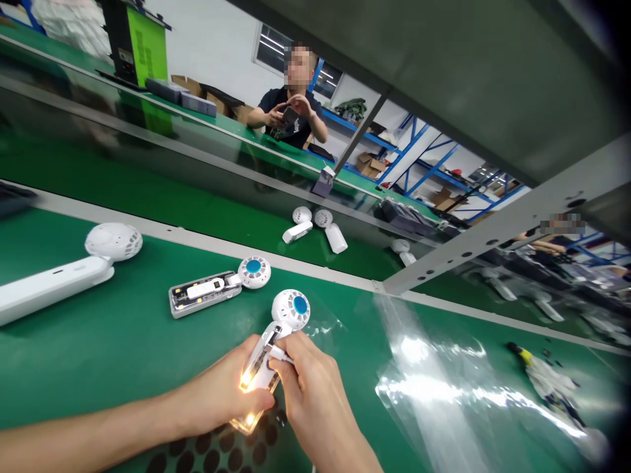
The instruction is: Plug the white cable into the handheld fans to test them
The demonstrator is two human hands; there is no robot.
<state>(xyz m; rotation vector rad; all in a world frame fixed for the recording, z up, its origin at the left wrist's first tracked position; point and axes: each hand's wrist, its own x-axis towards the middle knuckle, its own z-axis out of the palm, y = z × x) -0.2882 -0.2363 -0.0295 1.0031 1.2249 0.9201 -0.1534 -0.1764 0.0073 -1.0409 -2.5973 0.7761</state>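
A white handheld fan (290, 310) with a blue disc on its round head is tilted in front of me. Its handle shows bare circuitry, and orange-yellow lights glow along the lower part. My left hand (235, 384) is closed around that handle, thumb across its front. From the right, my right hand (315, 384) pinches a white cable plug (280, 355) against the handle's side; whether it is fully seated I cannot tell. Just beyond lies a second handheld fan with an uncovered handle (207, 289). Farther left rests a larger white handheld fan (54, 279) with a closed handle.
Clear plastic bags (434, 374) lie on the green table (148, 368) to the right. Past the metal edge, several white fans (297, 225) sit on a green conveyor belt (221, 210). A slanted metal post (473, 230) rises at right. Opposite, a person (296, 105) holds a dark object.
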